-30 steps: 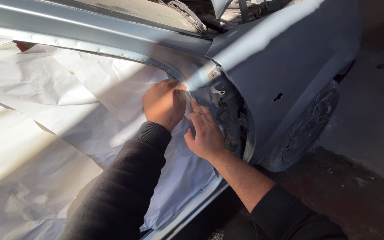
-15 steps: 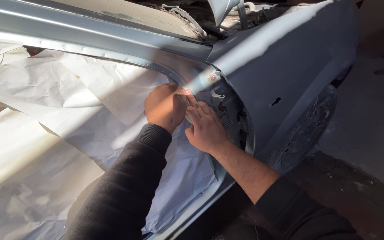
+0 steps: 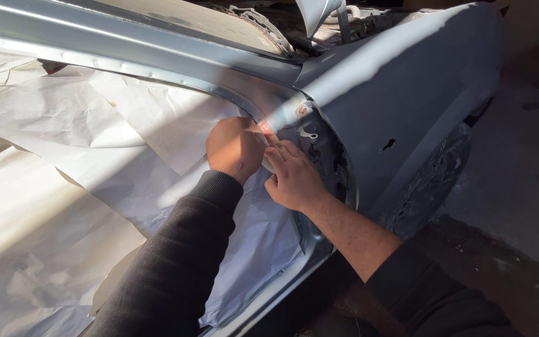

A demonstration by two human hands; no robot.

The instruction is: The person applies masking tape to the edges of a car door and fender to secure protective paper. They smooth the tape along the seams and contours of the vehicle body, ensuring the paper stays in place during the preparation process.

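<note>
The left hand [image 3: 237, 148] is curled, fingers pressed on the edge of the masking paper [image 3: 126, 143] at the door-frame corner; whether it pinches the sheet cannot be told. The right hand [image 3: 294, 178] lies just beside it, touching, fingers bent flat against the paper's edge near the hinge area, gripping nothing that shows. The paper covers the door opening, creased, lit by sun. Above runs the grey pillar [image 3: 157, 59]; right of the hands sits the fender [image 3: 407, 93] over the wheel [image 3: 432, 181]
</note>
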